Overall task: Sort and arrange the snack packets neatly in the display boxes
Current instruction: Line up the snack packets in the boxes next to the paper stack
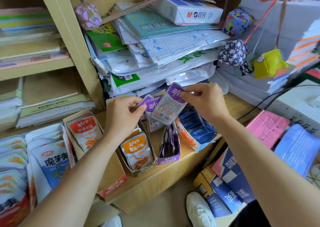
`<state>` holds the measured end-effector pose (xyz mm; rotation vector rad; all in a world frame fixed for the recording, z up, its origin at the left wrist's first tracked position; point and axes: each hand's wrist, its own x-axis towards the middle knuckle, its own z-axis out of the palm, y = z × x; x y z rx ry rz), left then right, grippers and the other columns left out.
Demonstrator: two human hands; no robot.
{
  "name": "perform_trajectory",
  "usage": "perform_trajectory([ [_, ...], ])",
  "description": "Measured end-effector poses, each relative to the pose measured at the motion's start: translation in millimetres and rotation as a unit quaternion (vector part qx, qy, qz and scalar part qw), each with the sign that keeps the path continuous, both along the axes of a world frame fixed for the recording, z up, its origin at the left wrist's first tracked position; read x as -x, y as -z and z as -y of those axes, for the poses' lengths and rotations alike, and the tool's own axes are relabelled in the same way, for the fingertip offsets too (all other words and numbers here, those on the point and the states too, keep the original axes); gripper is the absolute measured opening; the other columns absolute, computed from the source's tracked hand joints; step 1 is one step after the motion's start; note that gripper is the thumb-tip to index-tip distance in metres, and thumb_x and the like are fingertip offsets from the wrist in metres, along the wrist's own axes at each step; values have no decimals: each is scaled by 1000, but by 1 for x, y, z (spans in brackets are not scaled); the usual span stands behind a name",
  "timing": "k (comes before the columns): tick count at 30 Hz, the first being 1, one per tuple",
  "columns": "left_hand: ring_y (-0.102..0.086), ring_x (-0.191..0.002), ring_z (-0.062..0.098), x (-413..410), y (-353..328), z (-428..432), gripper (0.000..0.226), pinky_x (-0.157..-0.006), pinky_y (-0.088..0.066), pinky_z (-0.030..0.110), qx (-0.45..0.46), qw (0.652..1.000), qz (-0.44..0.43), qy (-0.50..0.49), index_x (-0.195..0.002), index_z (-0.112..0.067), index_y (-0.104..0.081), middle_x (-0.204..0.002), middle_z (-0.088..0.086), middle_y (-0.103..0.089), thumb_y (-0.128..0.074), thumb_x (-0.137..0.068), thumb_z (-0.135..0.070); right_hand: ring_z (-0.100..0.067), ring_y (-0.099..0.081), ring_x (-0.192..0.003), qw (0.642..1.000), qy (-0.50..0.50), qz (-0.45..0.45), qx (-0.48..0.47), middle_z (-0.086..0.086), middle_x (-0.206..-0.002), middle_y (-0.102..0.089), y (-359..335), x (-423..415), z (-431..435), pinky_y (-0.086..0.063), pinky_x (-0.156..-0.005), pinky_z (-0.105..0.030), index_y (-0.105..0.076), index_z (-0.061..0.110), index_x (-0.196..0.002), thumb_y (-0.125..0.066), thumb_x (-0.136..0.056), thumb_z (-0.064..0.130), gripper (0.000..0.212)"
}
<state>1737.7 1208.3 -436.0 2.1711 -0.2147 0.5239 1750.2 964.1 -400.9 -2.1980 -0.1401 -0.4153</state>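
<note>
Both grips sit just above the purple display box point(168, 160): our left grip point(124, 112) pinches a few purple packets point(151, 104), and our right grip point(206, 102) pinches one grey-backed packet point(168, 109) by its top edge. We judge the box's crumpled walls may buckle as packets slide in, tipping them onto the wooden counter point(173, 176). Left of the box stands an orange box point(143, 171); behind it, stacked paper goods point(164, 53) are piled high and uneven.

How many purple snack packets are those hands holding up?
3. The right hand pinches one purple-topped silver foil packet; the left hand grips two more overlapping behind it. Others may be hidden between them.
</note>
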Motion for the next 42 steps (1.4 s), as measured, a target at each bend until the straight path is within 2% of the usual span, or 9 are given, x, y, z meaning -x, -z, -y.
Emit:
perform_trajectory([
  [4, -71, -83, 3, -1, 0, 4, 12, -74, -61, 38, 5, 1000, -8, 3, -99, -23, -79, -90, -10, -76, -77, -87, -24, -6, -40, -39, 999, 13, -20, -35, -7, -54, -63, -3, 6, 5, -32, -44, -16, -80, 20, -91, -76, -88, 24, 7],
  [8, -71, -80, 0, 3, -7, 10, 8, -68, -59, 25, 64, 996, -50, 32, -91, -31, -75, -86, -15, -74, -78, -87, -24, -20, -71, -63, 975, -58, -134, -167, -9, -74, -76, -4, 16, 1, -57, -55, -27, -77, 13, -93, -72, -92, 17, 6],
  [12, -73, -77, 2, 4, -11, 14, 17, -54, -52, 16, 147, 982, -99, 65, -91, -36, -69, -80, -12, -74, -74, -91, -20, -30, -74, -73, 955, -62, -169, -237, -13, -77, -73, -6, 19, -1, -61, -64, -35, -72, 2, -93, -71, -92, 36, 34],
  [17, -73, -87, 14, 3, -10, 10, 17, -62, -62, 44, 97, 988, -88, 79, -101, -27, -68, -90, -6, -76, -70, -93, -12, -22, -75, -67, 985, -57, -127, -99, -10, -79, -72, -2, 22, 3, -63, -70, -40, -70, 12, -95, -81, -84, 24, 20],
  [21, -71, -79, 33, 2, -11, 4, 37, -69, -59, 56, 38, 988, -94, 117, -97, -37, -76, -90, -5, -77, -54, -96, -7, -11, -72, -60, 997, -58, -60, 3, -3, -93, -74, -8, 28, 4, -56, -56, -21, -68, 23, -119, -70, -87, 9, 34],
  [26, -69, -80, 8, 1, -14, -8, 51, -79, -60, 37, -71, 981, -105, 150, -115, -42, -72, -92, -28, -69, -64, -88, 1, -6, -70, -72, 997, -58, 34, 30, 5, -97, -76, -12, 29, 4, -58, -68, -28, -58, 26, -136, -70, -89, 11, 51],
  [31, -57, -88, 13, 2, -18, -10, 25, -77, -50, 45, -152, 977, 3, 152, -98, -42, -75, -88, -16, -66, -77, -74, -49, -4, -69, -82, 994, -49, 86, 48, 8, -95, -73, -11, 23, -4, -61, -72, -33, -72, 15, -113, -71, -88, 6, 26],
  [37, -61, -81, 9, 3, -11, -1, 17, -69, -55, 40, -133, 987, 41, 83, -81, -31, -75, -81, -21, -61, -79, -76, -47, -16, -71, -77, 987, -73, 113, 83, 1, -86, -77, 6, 6, -19, -56, -72, -34, -78, 16, -101, -72, -87, 7, 17],
  [42, -54, -61, -6, 5, -7, 6, 15, -56, -51, 24, -133, 989, 61, 32, -75, -22, -73, -65, -20, -56, -85, -79, -30, 3, -56, -56, 986, -112, 71, 103, 7, -67, -67, 21, -3, -23, -43, -60, -15, -78, 15, -109, -66, -92, 4, 24],
])
